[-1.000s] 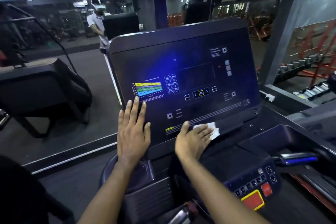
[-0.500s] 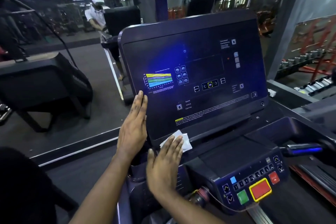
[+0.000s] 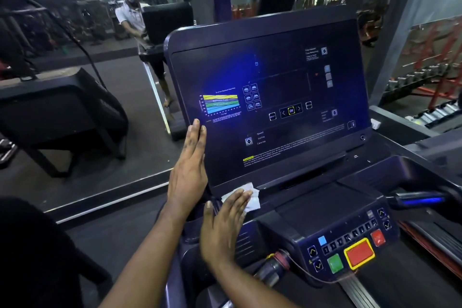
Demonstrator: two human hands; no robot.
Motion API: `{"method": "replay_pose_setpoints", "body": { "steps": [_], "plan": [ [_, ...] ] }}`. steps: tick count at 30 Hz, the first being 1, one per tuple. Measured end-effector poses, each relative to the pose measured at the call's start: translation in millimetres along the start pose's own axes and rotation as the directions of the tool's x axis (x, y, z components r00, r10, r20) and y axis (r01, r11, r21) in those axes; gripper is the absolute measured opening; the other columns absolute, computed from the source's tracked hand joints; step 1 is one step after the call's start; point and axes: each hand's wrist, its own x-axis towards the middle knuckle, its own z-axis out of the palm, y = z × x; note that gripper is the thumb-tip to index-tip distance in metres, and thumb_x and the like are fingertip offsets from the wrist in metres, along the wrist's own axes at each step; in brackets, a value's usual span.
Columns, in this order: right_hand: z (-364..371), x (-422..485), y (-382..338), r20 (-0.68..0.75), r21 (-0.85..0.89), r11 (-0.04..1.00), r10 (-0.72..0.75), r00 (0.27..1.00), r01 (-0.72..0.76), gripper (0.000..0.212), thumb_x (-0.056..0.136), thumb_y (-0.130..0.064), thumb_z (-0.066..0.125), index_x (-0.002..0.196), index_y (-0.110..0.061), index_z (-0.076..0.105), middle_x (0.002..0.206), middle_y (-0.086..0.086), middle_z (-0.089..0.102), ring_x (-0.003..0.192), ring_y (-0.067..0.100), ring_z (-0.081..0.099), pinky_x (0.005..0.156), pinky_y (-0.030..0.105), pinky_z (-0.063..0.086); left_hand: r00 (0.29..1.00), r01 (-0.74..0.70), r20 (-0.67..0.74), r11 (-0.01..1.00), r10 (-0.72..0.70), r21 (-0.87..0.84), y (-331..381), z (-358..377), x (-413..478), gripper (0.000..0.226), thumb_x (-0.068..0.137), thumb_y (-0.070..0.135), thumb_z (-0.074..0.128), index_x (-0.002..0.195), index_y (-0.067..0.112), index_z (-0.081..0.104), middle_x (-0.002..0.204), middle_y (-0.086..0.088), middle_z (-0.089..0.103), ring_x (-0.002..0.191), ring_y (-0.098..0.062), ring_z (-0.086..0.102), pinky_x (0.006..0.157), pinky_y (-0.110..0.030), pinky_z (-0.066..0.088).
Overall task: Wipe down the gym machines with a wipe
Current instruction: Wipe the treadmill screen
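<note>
At the screen's 7 o'clock corner the wipe [image 3: 253, 201] lies flat on the ledge [image 3: 307, 197] under it. Right hand [image 3: 225, 225] sits on top, fingers straight, pressing it down, not curled round it. Left hand [image 3: 190, 165] is at 8 o'clock of the screen [image 3: 275, 97], fingers straight and together against the side edge, grasping nothing. Wipe looks thin, soft, limp and very light, maybe damp. Likely to bunch or fold under a sliding palm, and may skid on the glossy plastic. Best worked with flat pressure over its middle, or pinched at the free corner showing at 2 o'clock of the fingertips. Button panel [image 3: 350, 245] is at 4 o'clock of the right hand.
</note>
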Motion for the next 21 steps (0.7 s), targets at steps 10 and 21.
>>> {"method": "replay_pose_setpoints", "body": {
  "steps": [10,21],
  "plan": [
    [-4.4,2.8,-4.2,0.041,-0.039,0.988,0.149,0.988,-0.147,0.101,0.084,-0.066,0.000,0.153,0.006,-0.018,0.159,0.024,-0.030,0.150,0.031,-0.029,0.117,0.031,-0.023,0.999,-0.009,0.031,1.000,0.008,0.022,-1.7,2.6,-3.0,0.077,0.095,-0.013,0.046,0.161,0.017,0.021,0.170,0.011,0.002,0.155,-0.008,0.001,0.092,-0.019,0.043],
    [-25.9,28.4,8.6,0.002,0.168,0.961,0.223,0.975,-0.220,0.074,0.109,-0.033,0.033,0.154,0.006,-0.012,0.163,0.022,-0.024,0.153,0.029,-0.020,0.121,0.030,-0.015,0.996,-0.039,0.084,0.991,0.028,0.129,-8.8,10.9,-29.5,0.084,0.085,-0.018,0.053,0.159,0.013,0.028,0.169,0.001,0.014,0.157,-0.017,0.001,0.124,-0.046,0.025]
  ]
}}
